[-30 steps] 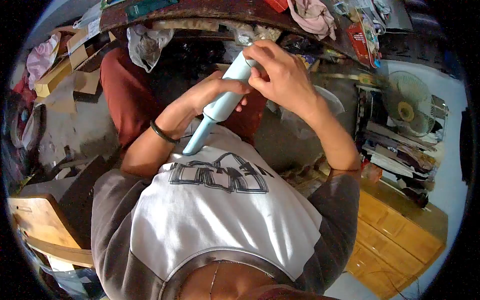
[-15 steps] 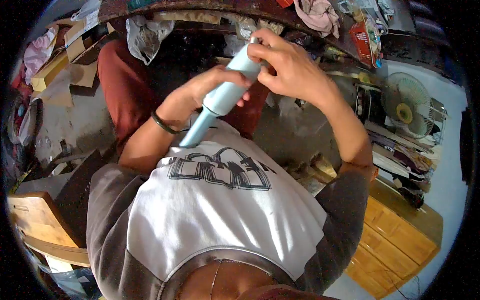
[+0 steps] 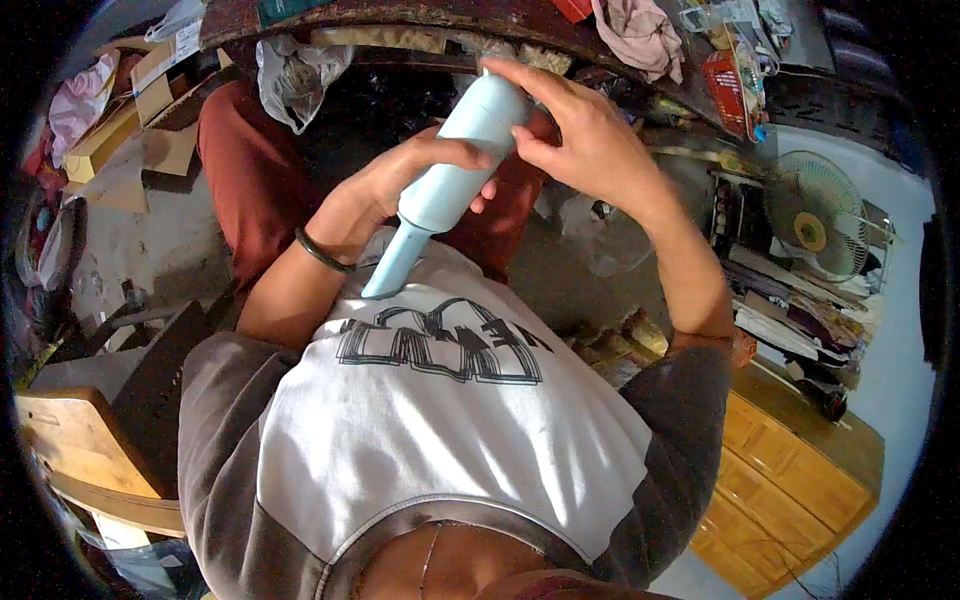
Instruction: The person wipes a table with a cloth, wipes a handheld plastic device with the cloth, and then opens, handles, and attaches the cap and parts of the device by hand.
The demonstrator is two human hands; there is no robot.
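My left hand (image 3: 410, 170) is wrapped round the middle of a pale blue cylindrical device (image 3: 450, 190), with the thumb across its front. The device is tilted, and its narrower stem (image 3: 397, 262) points down toward my shirt. Its wider end points up and away from me. At that upper end my right hand (image 3: 585, 130) spans the rim, index finger over the top and thumb against the side. The other right fingers are mostly hidden. What kind of device this is cannot be made out.
A dark table edge (image 3: 400, 22) curves across the far side, with a plastic bag (image 3: 298, 80) below it. Cardboard boxes (image 3: 165, 110) lie at left by a wooden chair (image 3: 90, 440). A fan (image 3: 815, 220) and wooden drawers (image 3: 780, 470) stand at right.
My right fingers have spread wider round the device's upper end, baring more of it. The device has shifted slightly left, still in my left hand.
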